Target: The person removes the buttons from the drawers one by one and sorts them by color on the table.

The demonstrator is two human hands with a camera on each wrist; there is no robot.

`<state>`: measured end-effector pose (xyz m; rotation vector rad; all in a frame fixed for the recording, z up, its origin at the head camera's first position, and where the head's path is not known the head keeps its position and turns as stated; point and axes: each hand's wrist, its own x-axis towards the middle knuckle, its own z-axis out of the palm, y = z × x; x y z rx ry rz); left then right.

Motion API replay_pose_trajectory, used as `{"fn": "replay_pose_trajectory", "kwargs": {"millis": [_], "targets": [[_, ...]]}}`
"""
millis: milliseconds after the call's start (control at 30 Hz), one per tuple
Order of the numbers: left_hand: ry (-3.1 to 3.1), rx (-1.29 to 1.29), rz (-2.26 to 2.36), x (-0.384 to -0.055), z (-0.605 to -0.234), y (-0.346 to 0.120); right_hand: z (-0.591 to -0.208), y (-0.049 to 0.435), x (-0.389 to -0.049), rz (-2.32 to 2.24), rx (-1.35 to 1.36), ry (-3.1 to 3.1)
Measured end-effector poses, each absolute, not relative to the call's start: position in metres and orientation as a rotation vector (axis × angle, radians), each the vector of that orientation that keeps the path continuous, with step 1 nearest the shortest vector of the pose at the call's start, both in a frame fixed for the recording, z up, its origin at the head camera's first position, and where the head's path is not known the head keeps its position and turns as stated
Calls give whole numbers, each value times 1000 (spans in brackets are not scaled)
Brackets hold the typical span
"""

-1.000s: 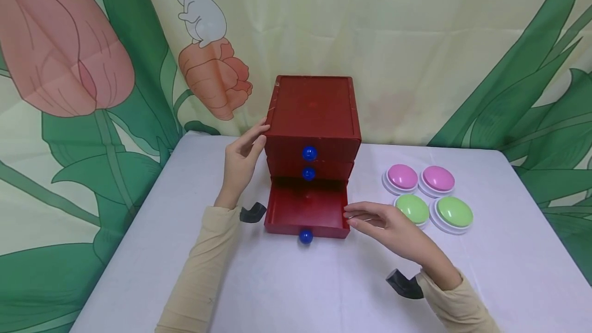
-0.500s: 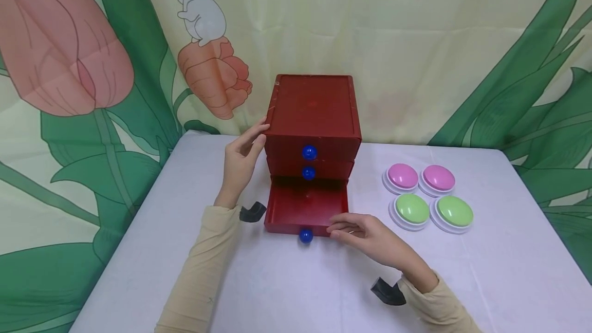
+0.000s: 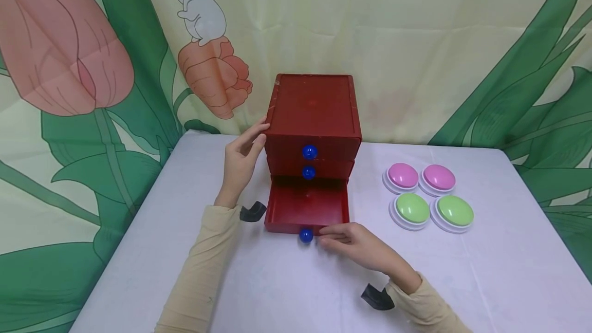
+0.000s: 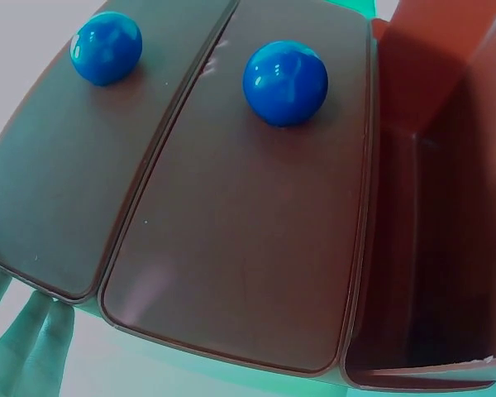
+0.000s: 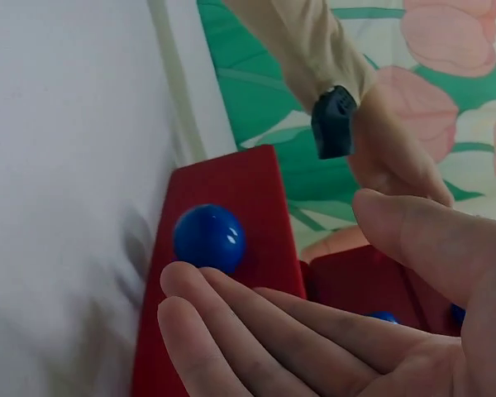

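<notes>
A dark red chest of drawers stands at the back middle, with round blue knobs on its drawers. Its bottom drawer is pulled out and nothing lies in it; the two drawers above are closed. My left hand rests its fingers against the chest's left side; in the left wrist view some fingertips show past the edge. At the drawer's front right corner is my right hand, fingers extended and thumb apart, just right of the bottom knob. The right wrist view shows its fingers close to that knob.
Several push buttons stand on the white table to the right: pink ones behind, green ones in front. A printed cloth hangs behind the table. Black wrist pieces stick out by both sleeves.
My right hand has moved left and toward me, from the drawer's right side round to its front near the knob. The left hand and the drawer have stayed put.
</notes>
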<state>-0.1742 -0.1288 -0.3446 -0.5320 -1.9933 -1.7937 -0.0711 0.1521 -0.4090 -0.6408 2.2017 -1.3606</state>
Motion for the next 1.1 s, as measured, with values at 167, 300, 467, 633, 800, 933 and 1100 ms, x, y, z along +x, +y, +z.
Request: {"fn": "replay_pose_trajectory", "kwargs": {"millis": [167, 300, 467, 633, 800, 933, 1100], "targets": [[-1996, -535, -1791, -170, -339, -127, -419, 146, -70, -1444, -643, 2133], [-1985, -550, -1791, -170, -340, -127, -426, 141, -70, -1497, -632, 2090], [-1980, -554, -1796, -170, -339, -127, -432, 137, -71, -1492, -607, 2117], [-1978, -552, -1802, -170, -339, -127, -436, 134, -71, -1492, -551, 2103], [-1982, -557, -1798, -171, -339, -127, -441, 129, -70, -1519, -514, 2075], [-1977, -566, -1807, -172, -340, -127, -445, 126, -71, -1561, -500, 2045], [-1971, -564, -1805, -171, -341, -127, -450, 120, -71, -1605, -452, 2063]]}}
